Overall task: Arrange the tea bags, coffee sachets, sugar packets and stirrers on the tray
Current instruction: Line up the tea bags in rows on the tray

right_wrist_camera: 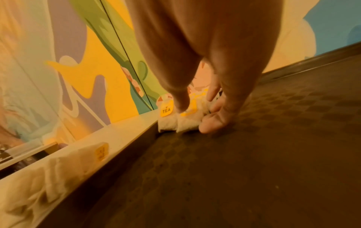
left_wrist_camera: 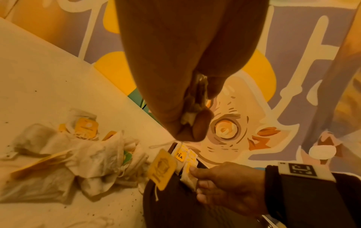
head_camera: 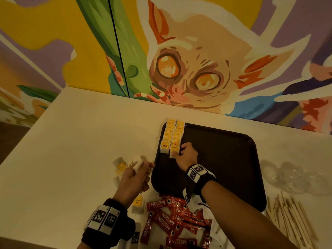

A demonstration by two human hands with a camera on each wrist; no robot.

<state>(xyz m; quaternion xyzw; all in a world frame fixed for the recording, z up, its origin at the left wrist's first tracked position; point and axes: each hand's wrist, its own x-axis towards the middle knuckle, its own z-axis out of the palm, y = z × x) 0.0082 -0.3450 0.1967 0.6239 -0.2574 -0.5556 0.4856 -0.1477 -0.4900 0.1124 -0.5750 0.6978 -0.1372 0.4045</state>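
We're mid tea-bag stage. Our right hand [head_camera: 186, 154] is down on the tray [head_camera: 224, 159], thumb and fingertips closed on the nearest tea bag [head_camera: 173, 150] of the right-hand row, setting it at the near end of two overlapped rows along the tray's left edge. Our left hand [head_camera: 133, 177] hovers just left of the tray, fingers curled round a bunched tea bag [head_camera: 138, 163]; the left wrist view shows its yellow tag [left_wrist_camera: 161, 168] dangling on a string. Loose tea bags [left_wrist_camera: 78, 155] lie heaped on the table [head_camera: 71, 141] beside that hand. These are light, soft paper pouches: they crumple, strings likely snag neighbours, so we'd pinch the pouch by its flat edges, not the tag, and lay it flat. Coffee sachets [head_camera: 172, 218] piled at the tray's near edge look slick and stiffer; take them mid-length. Stirrers [head_camera: 291, 216] lie right of the tray, thin and rigid. Can't pick out sugar packets.
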